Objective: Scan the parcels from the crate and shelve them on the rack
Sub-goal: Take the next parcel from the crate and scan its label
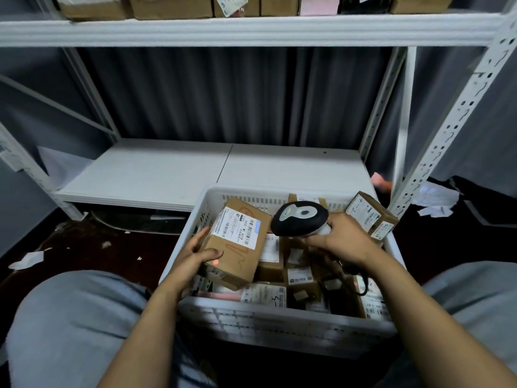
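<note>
A white slatted crate [282, 323] sits on the floor between my knees, filled with several cardboard parcels. My left hand [193, 260] grips a brown parcel [237, 243] with a white label, tilted above the crate's left side; a red scanner dot glows on it by my thumb. My right hand [342, 239] holds a black handheld scanner [300, 218], its head turned toward the parcel. The white rack's low shelf [173, 172] lies just behind the crate. Another labelled parcel [370, 215] leans on the crate's far right corner.
The upper rack shelf [246, 30] carries a row of cardboard boxes. Perforated rack uprights [453, 127] stand at right. Paper scraps [28, 260] litter the dark floor at left and right. Grey curtains hang behind the rack.
</note>
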Available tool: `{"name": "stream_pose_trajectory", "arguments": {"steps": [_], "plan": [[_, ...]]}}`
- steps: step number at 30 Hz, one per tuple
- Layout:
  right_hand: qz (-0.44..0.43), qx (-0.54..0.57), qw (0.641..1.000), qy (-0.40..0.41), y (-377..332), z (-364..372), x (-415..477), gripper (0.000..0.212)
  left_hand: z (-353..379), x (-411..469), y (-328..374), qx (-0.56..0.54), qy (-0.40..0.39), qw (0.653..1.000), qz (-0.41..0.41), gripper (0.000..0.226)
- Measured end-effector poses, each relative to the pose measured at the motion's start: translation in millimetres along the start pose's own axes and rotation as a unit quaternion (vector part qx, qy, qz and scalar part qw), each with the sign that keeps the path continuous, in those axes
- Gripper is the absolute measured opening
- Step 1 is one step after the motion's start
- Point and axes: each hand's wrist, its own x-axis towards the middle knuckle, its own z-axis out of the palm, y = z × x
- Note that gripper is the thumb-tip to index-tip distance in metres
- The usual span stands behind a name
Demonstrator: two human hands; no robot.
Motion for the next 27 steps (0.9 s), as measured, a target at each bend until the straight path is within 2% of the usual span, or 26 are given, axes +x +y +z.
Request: {"name": "stream_pose_trajectory", "arguments": {"steps": [3, 7, 10, 13, 17, 21, 27], "plan": [[0.007, 0.048, 0.999, 0.006, -14.2, 14.5, 8.6, 0.021, -0.5, -0.2, -0.4, -0.066, 0.043, 0.997, -0.021, 0.079], [0.026, 0.093, 0.995, 0.016, -40.5, 20.4, 26.1, 0.018, -2.2, -3.3, 18.0, -0.169, 0.062, 0.983, -0.032, 0.042], [0.013, 0.148, 0.988, 0.034, -74.6, 22.5, 40.3, 0.02, -14.6, -12.1, 48.0, -0.217, 0.067, 0.973, -0.034, 0.028], [-0.005, 0.197, 0.979, 0.05, -114.3, 24.8, 55.0, 0.015, -35.4, -19.9, 85.2, -0.219, 0.08, 0.972, -0.038, 0.028], [-0.032, 0.236, 0.97, 0.044, -170.0, 28.1, 74.3, 0.015, -64.7, -22.4, 140.1, -0.226, 0.109, 0.968, -0.004, 0.029], [-0.061, 0.266, 0.961, 0.046, -229.0, 26.1, 95.7, 0.024, -92.9, -21.9, 202.1, -0.208, 0.129, 0.969, 0.043, 0.03], [-0.126, 0.229, 0.962, 0.077, -295.6, 10.7, 120.5, 0.017, -118.1, -11.0, 280.0, -0.199, 0.167, 0.962, 0.083, 0.028]]}}
